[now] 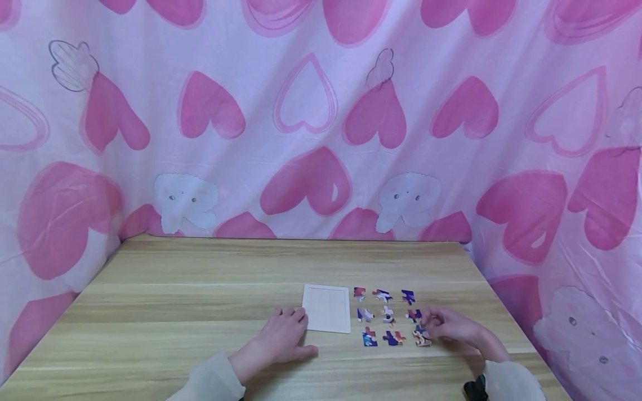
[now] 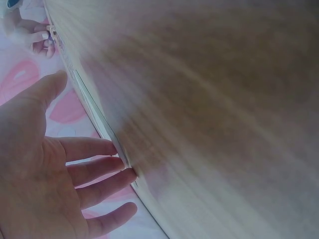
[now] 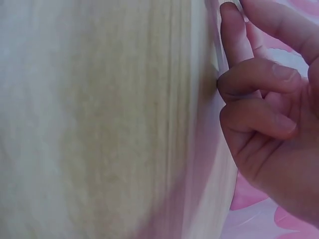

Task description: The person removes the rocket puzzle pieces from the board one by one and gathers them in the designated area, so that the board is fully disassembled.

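Observation:
Several jigsaw puzzle pieces (image 1: 388, 316) lie spaced out in rows on the table, printed in purple, red, white and orange. My right hand (image 1: 448, 326) is at the right end of these rows, thumb and index finger pinching the puzzle piece (image 1: 422, 337) at the near right corner. In the right wrist view its other fingers (image 3: 254, 119) are curled in and the piece is mostly out of sight. A square, pale wooden puzzle tray (image 1: 327, 332) lies left of the pieces. Fingers spread, my left hand (image 1: 281, 337) rests on the table with its fingertips at the tray's left edge.
The wood-grain table (image 1: 175, 301) runs back to a pink heart-patterned curtain (image 1: 306, 184), which also encloses both sides. A dark object (image 1: 475, 389) shows at the right sleeve (image 1: 511, 381).

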The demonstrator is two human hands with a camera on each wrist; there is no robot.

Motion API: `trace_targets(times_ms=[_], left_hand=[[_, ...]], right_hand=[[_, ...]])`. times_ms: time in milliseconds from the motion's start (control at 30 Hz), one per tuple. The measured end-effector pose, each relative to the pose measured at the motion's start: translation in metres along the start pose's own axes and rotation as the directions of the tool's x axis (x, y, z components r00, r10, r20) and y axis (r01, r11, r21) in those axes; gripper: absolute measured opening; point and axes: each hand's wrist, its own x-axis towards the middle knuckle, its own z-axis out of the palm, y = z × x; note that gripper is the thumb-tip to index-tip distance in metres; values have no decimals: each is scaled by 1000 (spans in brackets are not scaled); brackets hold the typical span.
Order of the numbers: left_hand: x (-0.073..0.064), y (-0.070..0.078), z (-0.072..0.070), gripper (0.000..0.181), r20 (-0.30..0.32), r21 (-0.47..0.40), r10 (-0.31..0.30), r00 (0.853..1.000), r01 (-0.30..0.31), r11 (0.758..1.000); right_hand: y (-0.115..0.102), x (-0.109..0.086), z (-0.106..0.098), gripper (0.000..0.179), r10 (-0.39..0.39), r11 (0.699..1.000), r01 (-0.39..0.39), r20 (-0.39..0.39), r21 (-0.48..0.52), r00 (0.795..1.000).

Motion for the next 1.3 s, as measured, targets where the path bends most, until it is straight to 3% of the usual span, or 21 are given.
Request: trace_targets(times_ms=[200,667,800,933,1167,1300], left_hand=[[0,0,0,72,-9,9,5,1000,-5,1000],[-1,-1,0,72,-5,-11,7,1000,-7,1000],[-1,-2,-1,73,1,-38,6,1000,-5,999],[-2,-3,-1,74,21,-76,-4,1000,6,997],[-3,-6,0,74,32,-132,-4,999,8,991],[-5,-7,2,75,49,-172,-10,999,19,985]], right_hand=[[0,0,0,24,40,999,-41,-37,-16,999],[-1,2,2,18,35,990,-48,-101,-131,994],[-9,6,7,20,30,981,-62,-172,-184,985],[-17,14,14,25,-3,988,-33,-234,-149,972],[-31,28,32,28,-31,985,-33,-361,-169,932],[-36,35,40,29,-27,989,-27,-357,-145,934]])
